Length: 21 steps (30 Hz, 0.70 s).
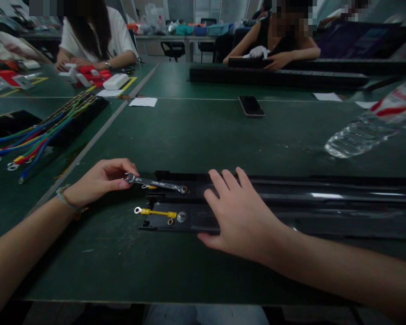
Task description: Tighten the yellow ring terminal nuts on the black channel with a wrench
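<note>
My left hand (113,176) pinches one end of a combination wrench (159,183) between thumb and fingers. The wrench's ring end sits over a fastener on the farther of two long black metal channels (201,219). Across these channels lies my right hand (235,210), fingers spread, the thumb at the near edge. On the nearer channel, a short yellow wire (159,212) with ring terminals is attached at a bolt (181,217), its other ring sticking out past the channel's end. A small brass-coloured nut (170,222) lies beside that bolt. Another yellow wire shows partly under the wrench.
Coloured wires with ring terminals (43,135) lie on a black part at the left. A phone (251,106) and paper slips (143,102) are farther back on the green table (189,131). A plastic bottle (365,128) is at the right. Two people work across the table.
</note>
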### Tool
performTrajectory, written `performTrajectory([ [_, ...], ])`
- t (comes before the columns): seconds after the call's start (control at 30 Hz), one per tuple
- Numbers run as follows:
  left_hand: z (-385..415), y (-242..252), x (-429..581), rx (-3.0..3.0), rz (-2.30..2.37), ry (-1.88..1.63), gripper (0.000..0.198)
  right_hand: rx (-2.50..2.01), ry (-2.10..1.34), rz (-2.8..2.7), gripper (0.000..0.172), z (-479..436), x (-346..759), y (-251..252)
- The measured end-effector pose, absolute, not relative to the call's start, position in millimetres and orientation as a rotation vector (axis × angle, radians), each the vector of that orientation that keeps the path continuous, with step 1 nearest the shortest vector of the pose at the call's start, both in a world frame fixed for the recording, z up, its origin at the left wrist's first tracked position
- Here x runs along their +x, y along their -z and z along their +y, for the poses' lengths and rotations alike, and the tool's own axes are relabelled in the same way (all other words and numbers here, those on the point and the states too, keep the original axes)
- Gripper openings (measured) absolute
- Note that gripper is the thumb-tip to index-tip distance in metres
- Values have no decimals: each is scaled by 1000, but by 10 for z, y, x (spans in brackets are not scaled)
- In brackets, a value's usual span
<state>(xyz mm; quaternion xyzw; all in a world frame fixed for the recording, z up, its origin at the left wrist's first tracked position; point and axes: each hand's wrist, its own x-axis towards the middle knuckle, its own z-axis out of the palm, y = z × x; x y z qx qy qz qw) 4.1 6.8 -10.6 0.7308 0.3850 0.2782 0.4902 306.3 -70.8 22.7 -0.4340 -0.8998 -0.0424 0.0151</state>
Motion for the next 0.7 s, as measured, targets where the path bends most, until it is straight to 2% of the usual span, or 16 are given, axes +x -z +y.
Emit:
performTrajectory([
  [0.7, 82, 110, 84, 1697, 1095, -724, 14, -1360, 140, -2808, 63, -710, 3070, -237],
])
